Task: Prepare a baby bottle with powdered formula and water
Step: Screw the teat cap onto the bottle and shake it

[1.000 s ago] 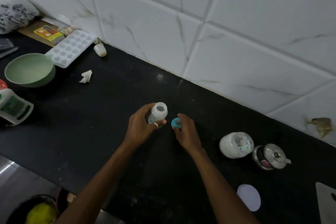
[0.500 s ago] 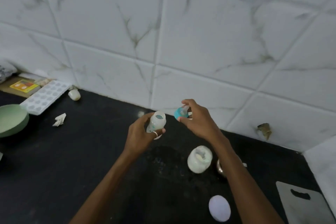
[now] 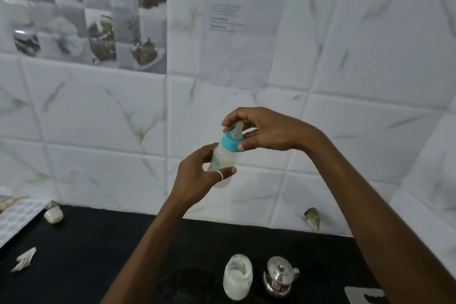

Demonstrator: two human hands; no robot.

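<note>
A small translucent baby bottle (image 3: 223,159) is held up in front of the tiled wall, tilted slightly. My left hand (image 3: 197,175) grips its body from the left, a ring on one finger. A teal collar with a clear teat (image 3: 232,140) sits on the bottle's neck. My right hand (image 3: 261,131) comes in from the right, its fingers curled round the collar and teat. Below on the black counter (image 3: 98,254) stands an open white jar of powder (image 3: 238,276).
A small steel lidded pot (image 3: 278,275) stands right of the jar. A white ice tray (image 3: 17,217), a small white container (image 3: 53,215) and a crumpled paper scrap (image 3: 24,259) lie at the left. A grey board (image 3: 365,295) shows at the lower right. Papers hang on the wall.
Both hands rose from the counter to in front of the wall. The teal collar, first lifted apart from the open bottle, now sits on its neck. The view tilted upward.
</note>
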